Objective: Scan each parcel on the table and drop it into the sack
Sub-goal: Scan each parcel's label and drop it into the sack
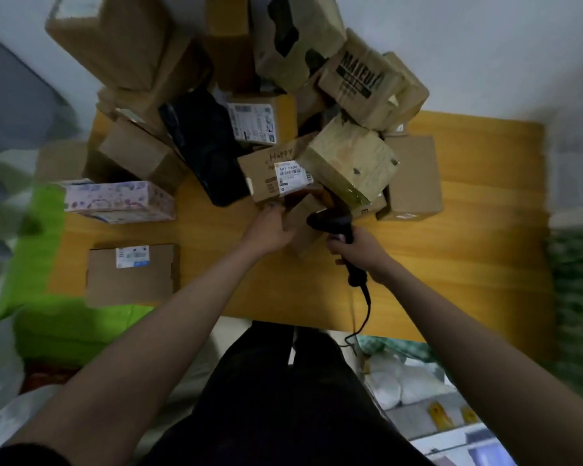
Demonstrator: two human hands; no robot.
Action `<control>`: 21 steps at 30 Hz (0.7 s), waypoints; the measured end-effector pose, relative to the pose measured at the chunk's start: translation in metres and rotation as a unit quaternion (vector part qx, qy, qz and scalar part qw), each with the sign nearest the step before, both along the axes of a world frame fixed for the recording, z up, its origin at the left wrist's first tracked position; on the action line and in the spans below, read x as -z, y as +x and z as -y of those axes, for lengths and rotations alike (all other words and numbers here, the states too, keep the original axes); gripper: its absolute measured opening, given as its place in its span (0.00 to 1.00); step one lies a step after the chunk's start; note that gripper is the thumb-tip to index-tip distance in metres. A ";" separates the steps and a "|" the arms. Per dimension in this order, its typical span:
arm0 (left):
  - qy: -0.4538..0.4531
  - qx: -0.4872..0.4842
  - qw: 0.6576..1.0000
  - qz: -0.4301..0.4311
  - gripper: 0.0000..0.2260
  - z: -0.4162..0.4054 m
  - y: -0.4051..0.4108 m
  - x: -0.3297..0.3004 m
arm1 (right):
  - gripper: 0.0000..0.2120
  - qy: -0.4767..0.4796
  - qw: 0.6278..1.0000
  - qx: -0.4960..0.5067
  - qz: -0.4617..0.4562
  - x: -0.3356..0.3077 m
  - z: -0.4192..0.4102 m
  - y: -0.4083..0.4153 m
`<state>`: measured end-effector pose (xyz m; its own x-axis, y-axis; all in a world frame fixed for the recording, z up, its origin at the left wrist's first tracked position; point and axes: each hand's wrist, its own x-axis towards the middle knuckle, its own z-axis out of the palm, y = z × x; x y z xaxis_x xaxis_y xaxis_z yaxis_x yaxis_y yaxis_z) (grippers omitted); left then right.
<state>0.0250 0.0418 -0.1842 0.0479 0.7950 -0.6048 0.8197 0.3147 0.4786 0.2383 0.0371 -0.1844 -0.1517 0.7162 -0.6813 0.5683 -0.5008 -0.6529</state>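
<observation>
We scan parcels at a yellow wooden table (pixel 468 264).
Our left hand (pixel 271 230) grips a small brown cardboard parcel (pixel 303 227) beside the pile; our right hand (pixel 357 252) clasps a black handheld scanner (pixel 334 223).

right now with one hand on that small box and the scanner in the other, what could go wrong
1. The left hand holds a small box at the foot of the heap; pulling it out may tip the leaning taped box and the labelled box above it.
2. The scanner in the right hand sits very close, and no label shows on the small box, so the scan may miss.
3. The scanner cable hangs over the table edge and could snag.
</observation>
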 end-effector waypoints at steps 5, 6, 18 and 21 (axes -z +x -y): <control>-0.039 -0.046 0.994 0.087 0.15 0.004 0.004 0.010 | 0.15 0.023 0.997 0.079 -0.006 0.011 0.006 -0.018; -0.051 -0.066 0.992 0.097 0.15 0.008 0.003 0.013 | 0.16 0.026 0.996 0.086 -0.001 0.013 0.009 -0.018; -0.178 -0.189 0.954 0.149 0.28 0.025 -0.018 0.016 | 0.10 -0.026 0.988 0.140 -0.055 0.014 0.022 -0.033; -0.152 -0.247 0.941 0.171 0.19 0.030 -0.027 0.012 | 0.12 -0.016 0.980 0.172 -0.101 0.008 0.024 -0.033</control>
<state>-0.0021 0.0114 -0.1962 -0.0487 0.5636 -0.8246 0.3507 0.7827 0.5142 0.2051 0.0129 -0.1925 -0.0385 0.7270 -0.6856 0.2228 -0.6626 -0.7151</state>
